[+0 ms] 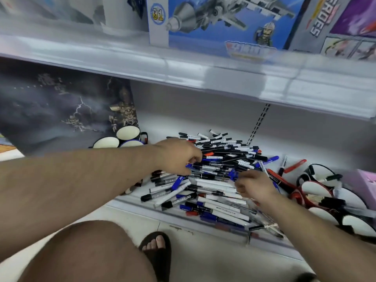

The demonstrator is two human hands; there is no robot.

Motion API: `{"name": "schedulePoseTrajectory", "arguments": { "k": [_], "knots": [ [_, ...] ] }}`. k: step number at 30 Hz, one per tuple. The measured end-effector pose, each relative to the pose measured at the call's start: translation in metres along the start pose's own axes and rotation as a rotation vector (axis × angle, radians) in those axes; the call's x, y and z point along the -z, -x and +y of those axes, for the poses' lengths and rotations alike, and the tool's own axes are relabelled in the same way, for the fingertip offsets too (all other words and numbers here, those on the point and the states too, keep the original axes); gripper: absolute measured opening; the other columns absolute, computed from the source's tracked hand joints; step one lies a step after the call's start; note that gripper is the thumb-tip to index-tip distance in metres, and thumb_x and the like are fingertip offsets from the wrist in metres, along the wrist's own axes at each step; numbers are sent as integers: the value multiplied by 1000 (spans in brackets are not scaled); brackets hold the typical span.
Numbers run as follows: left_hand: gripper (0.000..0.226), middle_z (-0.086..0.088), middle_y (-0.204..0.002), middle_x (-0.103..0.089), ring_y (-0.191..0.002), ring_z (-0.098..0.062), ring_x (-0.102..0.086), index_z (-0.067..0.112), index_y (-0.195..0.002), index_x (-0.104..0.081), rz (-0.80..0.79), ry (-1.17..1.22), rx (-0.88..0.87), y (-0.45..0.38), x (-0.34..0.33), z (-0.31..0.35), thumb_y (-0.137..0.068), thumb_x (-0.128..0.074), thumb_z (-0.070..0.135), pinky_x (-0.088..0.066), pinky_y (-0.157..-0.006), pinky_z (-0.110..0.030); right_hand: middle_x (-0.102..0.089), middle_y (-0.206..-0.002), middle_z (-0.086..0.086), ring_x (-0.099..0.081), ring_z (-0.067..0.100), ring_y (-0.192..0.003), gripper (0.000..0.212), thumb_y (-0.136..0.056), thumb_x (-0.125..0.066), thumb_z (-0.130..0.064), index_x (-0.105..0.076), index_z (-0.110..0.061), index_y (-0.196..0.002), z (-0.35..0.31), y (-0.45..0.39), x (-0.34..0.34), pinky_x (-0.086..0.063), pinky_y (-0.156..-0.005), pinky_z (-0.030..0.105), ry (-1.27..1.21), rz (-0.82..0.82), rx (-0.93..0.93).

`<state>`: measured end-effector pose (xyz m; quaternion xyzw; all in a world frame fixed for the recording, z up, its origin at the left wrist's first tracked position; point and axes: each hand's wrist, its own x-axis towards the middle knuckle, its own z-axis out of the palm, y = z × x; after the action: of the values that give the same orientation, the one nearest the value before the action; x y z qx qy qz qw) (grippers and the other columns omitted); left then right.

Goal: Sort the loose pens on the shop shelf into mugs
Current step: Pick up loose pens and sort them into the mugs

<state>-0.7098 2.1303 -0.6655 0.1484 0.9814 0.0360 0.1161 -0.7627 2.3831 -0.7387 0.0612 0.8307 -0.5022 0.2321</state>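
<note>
A big heap of loose pens [223, 157] with black, blue and red caps covers the low white shelf [203, 123]. My left hand [179, 155] reaches into the heap's left side, and its curled fingers pinch a blue-capped pen [190, 166]. My right hand [254, 185] lies on the heap's right front with fingers curled around a blue pen [233, 174]. Three blue-rimmed mugs [128, 133] stand at the back left, seemingly without pens. Black and red mugs [317, 190] stand at the right, a few with pens in them.
A dark picture box [61, 110] leans at the back left behind the mugs. The upper shelf [203, 72] hangs low over the heap and carries toy boxes [223, 23]. My knee [87, 253] and sandalled foot [158, 249] are on the floor in front.
</note>
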Motion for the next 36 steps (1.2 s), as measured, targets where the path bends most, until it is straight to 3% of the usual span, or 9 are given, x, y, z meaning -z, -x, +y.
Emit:
{"name": "schedulePoseTrajectory", "arguments": {
  "k": [3, 8, 11, 15, 19, 22, 26, 31, 36],
  "knots": [
    [44, 4, -115, -62, -101, -17, -56, 24, -126, -56, -76, -18, 12, -29, -2, 10, -85, -68, 34, -51, -88, -38, -71, -90, 4, -66, 25, -85, 6, -91, -63, -17, -66, -15, -96, 15, -11, 13, -51, -75, 36, 520, 21, 127],
    [51, 0, -126, -56, -109, -18, -53, 23, -131, -52, -27, 129, 161, -62, -36, 4, -84, -69, 36, -47, -87, -31, -65, -112, 1, -61, 20, -94, 43, -85, -62, -29, -56, -23, -127, 44, -37, 12, -54, -78, 31, 964, -102, 172],
    [56, 1, -132, -56, -115, -16, -54, 22, -135, -50, 3, 327, 253, -75, -54, -3, -84, -71, 35, -46, -90, -28, -43, -142, 6, -46, 26, -126, 80, -80, -70, -48, -34, -25, -147, 40, -60, -3, -44, -103, 39, 1151, -200, 247],
    [54, 1, -128, -59, -112, -15, -57, 20, -131, -53, 50, 534, 333, -85, -71, -2, -83, -73, 32, -48, -94, -29, -3, -164, 5, -8, 29, -150, 112, -75, -73, -59, -6, -22, -157, 22, -94, -32, -10, -121, 48, 1263, -236, 366],
    [48, 4, -123, -61, -108, -16, -58, 21, -126, -55, -3, 604, 401, -81, -91, -4, -83, -72, 30, -50, -93, -32, 11, -165, 5, 10, 26, -152, 130, -65, -73, -72, 3, -20, -157, 6, -134, -56, 2, -121, 48, 1193, -126, 468],
    [49, 4, -121, -60, -104, -16, -59, 22, -129, -54, -43, 635, 443, -76, -98, -10, -83, -70, 28, -52, -89, -32, 19, -164, 5, 17, 25, -151, 152, -46, -73, -85, 11, -23, -156, 6, -154, -63, 7, -121, 54, 1137, -129, 353],
    [46, 3, -121, -59, -100, -15, -57, 23, -129, -53, -80, 626, 446, -70, -106, -12, -85, -68, 28, -51, -81, -27, 22, -163, 11, 11, 35, -151, 156, -40, -72, -88, 18, -32, -154, 15, -145, -60, 7, -119, 59, 1240, -259, 267],
    [46, 4, -122, -59, -104, -15, -57, 25, -129, -52, -125, 613, 450, -65, -111, -12, -85, -66, 28, -51, -85, -29, -14, -159, 20, -23, 40, -144, 156, -43, -62, -95, 21, -23, -154, 35, -125, -57, -11, -116, 64, 1572, -327, 308],
    [47, 5, -122, -57, -98, -13, -52, 24, -130, -51, -158, 581, 429, -64, -112, -11, -86, -67, 30, -41, -76, -24, -8, -163, 19, -24, 38, -146, 145, -51, -74, -82, 11, -31, -156, 35, -131, -53, -13, -117, 64, 1423, -322, 213]
  ]
}}
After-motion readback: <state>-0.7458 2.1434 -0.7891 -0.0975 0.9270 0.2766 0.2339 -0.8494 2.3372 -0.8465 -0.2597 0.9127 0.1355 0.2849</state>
